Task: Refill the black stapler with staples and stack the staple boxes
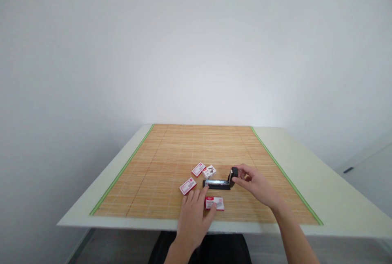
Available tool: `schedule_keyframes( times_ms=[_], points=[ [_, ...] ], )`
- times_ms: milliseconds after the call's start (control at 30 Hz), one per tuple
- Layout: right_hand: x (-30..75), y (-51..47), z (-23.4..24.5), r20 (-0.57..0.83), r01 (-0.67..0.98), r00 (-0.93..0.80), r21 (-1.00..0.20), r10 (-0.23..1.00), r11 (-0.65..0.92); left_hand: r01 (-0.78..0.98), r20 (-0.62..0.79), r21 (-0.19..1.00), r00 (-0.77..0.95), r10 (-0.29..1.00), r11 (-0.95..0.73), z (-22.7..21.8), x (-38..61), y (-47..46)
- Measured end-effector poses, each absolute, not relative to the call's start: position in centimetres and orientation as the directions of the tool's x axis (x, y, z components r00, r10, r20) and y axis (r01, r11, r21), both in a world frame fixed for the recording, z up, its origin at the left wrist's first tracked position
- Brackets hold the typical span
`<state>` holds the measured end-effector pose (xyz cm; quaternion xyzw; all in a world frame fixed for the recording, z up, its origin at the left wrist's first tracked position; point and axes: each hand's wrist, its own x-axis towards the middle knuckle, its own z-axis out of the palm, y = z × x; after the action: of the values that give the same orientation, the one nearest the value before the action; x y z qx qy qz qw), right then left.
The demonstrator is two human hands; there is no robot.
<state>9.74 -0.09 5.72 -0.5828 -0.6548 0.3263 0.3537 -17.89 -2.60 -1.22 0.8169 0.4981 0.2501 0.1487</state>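
A black stapler [218, 183] lies swung open on a bamboo mat [171, 153], its staple channel flat and its top arm raised at the right end. My right hand [255, 184] pinches that raised arm. My left hand [192, 217] rests flat on the mat with fingers spread, fingertips just short of the stapler's base. Its thumb lies against a small red and white staple box [214, 203]. Three more staple boxes lie close by: one [188, 186] to the left, one [198, 169] behind the stapler, one [209, 171] beside that.
The mat has green edging and covers most of a white table [321, 182]. A plain white wall stands behind the table. A pale piece of furniture with a dark handle [348, 170] stands at the far right.
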Motion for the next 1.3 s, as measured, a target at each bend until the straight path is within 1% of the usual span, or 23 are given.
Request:
schedule_keyframes(
  times_ms=[67, 200, 300, 400, 567, 733, 833, 900, 967, 1100, 1200, 1300],
  points=[
    [7.6, 0.9, 6.6, 0.119, 0.594, -0.141, -0.784, 0.983, 0.180, 0.740, 0.273, 0.488, 0.374, 0.886, -0.463, -1.3, -17.8, -2.7],
    [3.7, 2.5, 6.2, 0.117, 0.696, -0.263, -0.664, 0.957, 0.273, 0.753, 0.287, 0.479, 0.352, 0.891, -0.452, -1.2, -17.6, -3.0],
    [2.3, 2.9, 4.9, 0.123, 0.731, -0.276, -0.617, 0.953, 0.292, 0.759, 0.278, 0.477, 0.348, 0.895, -0.443, -1.1, -17.5, -3.1],
    [2.8, 2.7, 4.2, 0.112, 0.731, -0.252, -0.629, 0.961, 0.265, 0.759, 0.271, 0.481, 0.347, 0.898, -0.439, -1.1, -17.4, -3.1],
    [5.3, 1.5, 4.3, 0.167, 0.701, -0.243, -0.650, 0.956, 0.292, 0.749, 0.296, 0.485, 0.344, 0.891, -0.450, -1.0, -17.5, -3.2],
    [6.5, 0.3, 3.1, 0.153, 0.710, -0.105, -0.681, 0.983, 0.181, 0.691, 0.293, 0.526, 0.400, 0.869, -0.495, -0.6, -17.8, -3.4],
    [6.4, -0.4, 1.9, 0.145, 0.672, -0.041, -0.729, 0.989, 0.135, 0.671, 0.276, 0.522, 0.452, 0.848, -0.527, -0.8, -17.9, -3.7],
    [5.9, -0.9, 1.1, 0.131, 0.630, -0.005, -0.769, 0.991, 0.105, 0.687, 0.290, 0.510, 0.430, 0.855, -0.518, -1.0, -17.8, -3.7],
    [5.3, -1.4, 0.2, 0.108, 0.590, 0.036, -0.804, 0.994, 0.066, 0.722, 0.320, 0.502, 0.356, 0.878, -0.476, -1.2, -17.6, -3.8],
    [4.2, -2.2, -1.2, 0.121, 0.576, 0.159, -0.818, 0.980, 0.008, 0.765, 0.357, 0.514, 0.222, 0.907, -0.389, -1.5, -17.3, -3.7],
    [3.9, -2.4, -1.8, 0.143, 0.586, 0.206, -0.811, 0.968, -0.005, 0.760, 0.359, 0.522, 0.217, 0.908, -0.388, -1.9, -17.4, -3.6],
    [3.9, -2.4, -1.7, 0.141, 0.576, 0.213, -0.817, 0.967, -0.008, 0.747, 0.346, 0.513, 0.270, 0.898, -0.423, -2.1, -17.7, -3.4]
  ],
)
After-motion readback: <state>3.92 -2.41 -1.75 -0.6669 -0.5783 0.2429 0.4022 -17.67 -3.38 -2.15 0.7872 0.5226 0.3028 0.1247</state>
